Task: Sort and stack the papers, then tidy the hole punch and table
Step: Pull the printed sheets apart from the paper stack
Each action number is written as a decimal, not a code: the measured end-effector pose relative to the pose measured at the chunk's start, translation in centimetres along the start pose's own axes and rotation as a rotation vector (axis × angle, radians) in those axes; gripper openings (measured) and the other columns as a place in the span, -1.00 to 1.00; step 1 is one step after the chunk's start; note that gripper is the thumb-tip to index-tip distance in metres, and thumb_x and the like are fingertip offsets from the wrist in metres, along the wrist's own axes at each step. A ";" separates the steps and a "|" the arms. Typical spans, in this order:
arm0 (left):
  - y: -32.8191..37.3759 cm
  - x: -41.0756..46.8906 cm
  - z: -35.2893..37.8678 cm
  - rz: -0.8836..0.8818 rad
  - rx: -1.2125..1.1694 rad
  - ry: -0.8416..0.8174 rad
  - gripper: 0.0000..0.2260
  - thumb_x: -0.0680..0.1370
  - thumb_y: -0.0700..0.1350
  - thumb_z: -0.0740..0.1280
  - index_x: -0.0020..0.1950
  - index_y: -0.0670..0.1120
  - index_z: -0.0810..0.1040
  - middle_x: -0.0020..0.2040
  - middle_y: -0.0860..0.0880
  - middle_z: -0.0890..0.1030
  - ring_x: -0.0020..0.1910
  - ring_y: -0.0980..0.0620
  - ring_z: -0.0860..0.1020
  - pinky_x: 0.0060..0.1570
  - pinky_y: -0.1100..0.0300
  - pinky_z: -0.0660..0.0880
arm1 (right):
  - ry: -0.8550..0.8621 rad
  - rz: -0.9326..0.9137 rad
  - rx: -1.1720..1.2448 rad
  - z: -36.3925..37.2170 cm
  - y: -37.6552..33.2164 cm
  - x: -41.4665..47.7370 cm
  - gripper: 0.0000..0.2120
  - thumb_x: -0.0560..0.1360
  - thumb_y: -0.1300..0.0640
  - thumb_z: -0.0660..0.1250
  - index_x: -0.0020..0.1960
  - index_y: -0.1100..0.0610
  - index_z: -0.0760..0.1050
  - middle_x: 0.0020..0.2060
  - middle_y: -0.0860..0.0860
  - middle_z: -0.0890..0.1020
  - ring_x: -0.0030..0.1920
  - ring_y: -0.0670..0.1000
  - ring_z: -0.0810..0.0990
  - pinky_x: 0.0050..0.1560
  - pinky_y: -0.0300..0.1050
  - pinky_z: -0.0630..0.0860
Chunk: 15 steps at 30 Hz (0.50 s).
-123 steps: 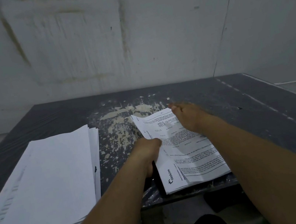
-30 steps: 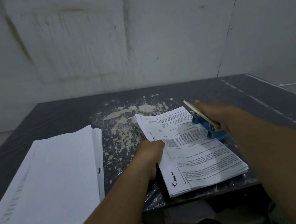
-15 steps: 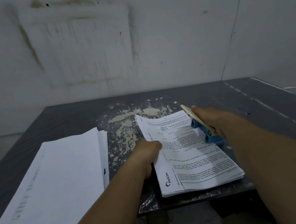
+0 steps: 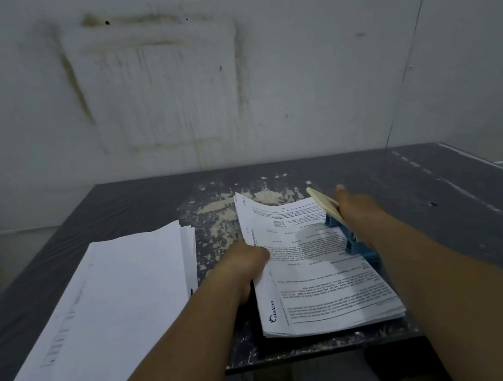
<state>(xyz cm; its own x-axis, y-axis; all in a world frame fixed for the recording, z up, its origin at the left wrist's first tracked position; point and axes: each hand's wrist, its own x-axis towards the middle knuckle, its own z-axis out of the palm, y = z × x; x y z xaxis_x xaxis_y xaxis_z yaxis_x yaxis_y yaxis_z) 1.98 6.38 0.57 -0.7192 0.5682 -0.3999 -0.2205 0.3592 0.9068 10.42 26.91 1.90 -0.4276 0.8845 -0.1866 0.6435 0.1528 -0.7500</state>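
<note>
A small stack of printed papers (image 4: 320, 278) lies near the table's front edge, right of centre. My left hand (image 4: 245, 262) grips its left edge, which lifts slightly. A blue hole punch (image 4: 356, 244) with a cream lever sits on the stack's right edge. My right hand (image 4: 359, 212) is closed on that lever. A larger pile of white sheets (image 4: 108, 312), face down, rests at the left and hangs over the front edge.
The dark table (image 4: 444, 209) has worn, flaking pale patches (image 4: 216, 225) in its middle behind the papers. A stained grey wall stands directly behind. The table's right side has a pale dashed line along it.
Four seconds ago my right hand lay flat on the printed stack; since then it holds the hole punch on the right edge. Over the last second little moved besides the camera tilting up.
</note>
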 end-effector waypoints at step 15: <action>2.0 -0.8 -7.8 0.097 0.077 0.104 -0.79 0.61 -0.25 0.26 0.23 -0.17 0.53 0.12 -0.20 0.66 -0.01 -0.22 0.66 0.05 -0.08 0.59 | 0.670 -0.870 0.115 0.2 -3.8 -5.8 -0.71 0.61 0.07 0.17 -0.28 0.08 0.36 -0.39 -0.04 0.41 -0.36 -0.02 0.37 -0.41 -0.19 0.18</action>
<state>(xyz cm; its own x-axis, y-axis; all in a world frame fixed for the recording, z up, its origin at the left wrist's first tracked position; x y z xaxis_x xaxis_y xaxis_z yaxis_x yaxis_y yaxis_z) -3.03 0.86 3.69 -0.8001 0.5242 -0.2917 -0.0990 0.3642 0.9260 10.30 21.05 5.72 -0.2527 0.5595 0.7894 0.2118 0.8280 -0.5191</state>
